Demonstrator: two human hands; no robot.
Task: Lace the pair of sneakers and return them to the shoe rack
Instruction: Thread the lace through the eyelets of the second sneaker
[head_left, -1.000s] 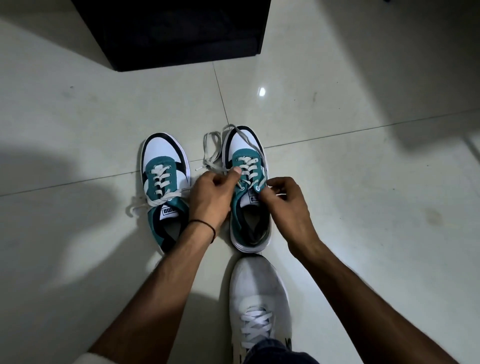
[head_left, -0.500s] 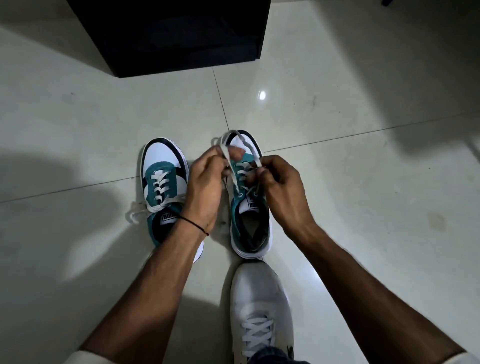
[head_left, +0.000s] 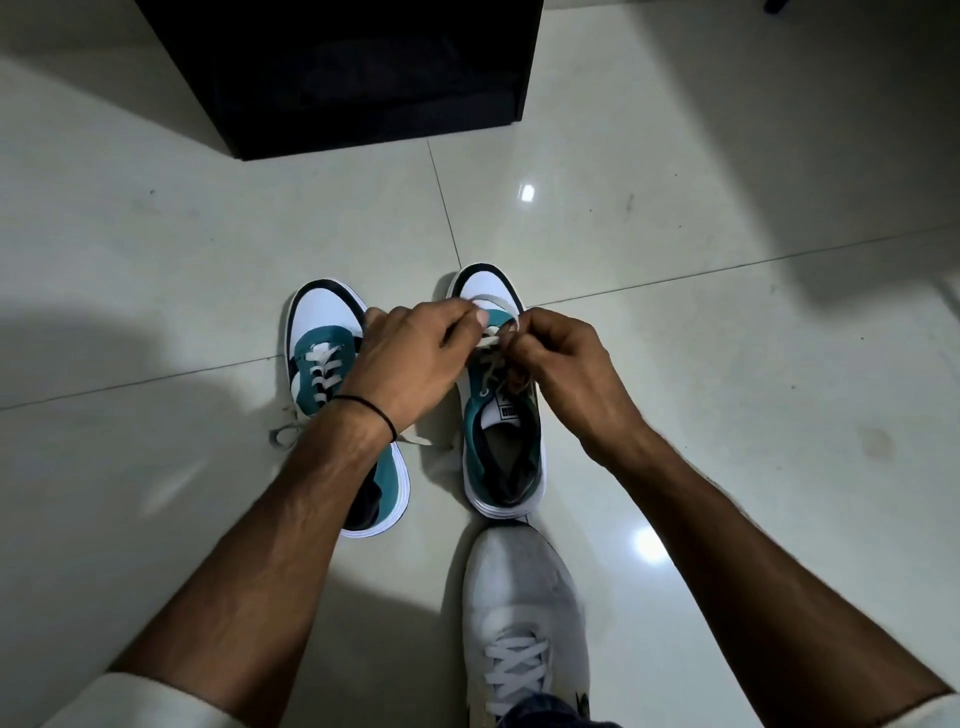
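Two teal, white and black sneakers stand side by side on the tiled floor, toes pointing away from me. The left sneaker (head_left: 324, 343) is laced, with loose lace ends trailing off its left side. Over the right sneaker (head_left: 501, 441) both hands meet above the tongue. My left hand (head_left: 410, 358) and my right hand (head_left: 566, 364) each pinch a part of its white lace (head_left: 488, 343), fingers nearly touching. My hands hide most of that lace.
A black cabinet or rack (head_left: 353, 67) stands on the floor straight ahead. My own white shoe (head_left: 524, 618) rests just behind the right sneaker's heel. Pale glossy floor tiles (head_left: 727, 338) spread out on every side.
Both hands rose from the sneaker's sides and came together above its tongue, drawing the loose lace loops in from the toe. The view shifted slightly downward.
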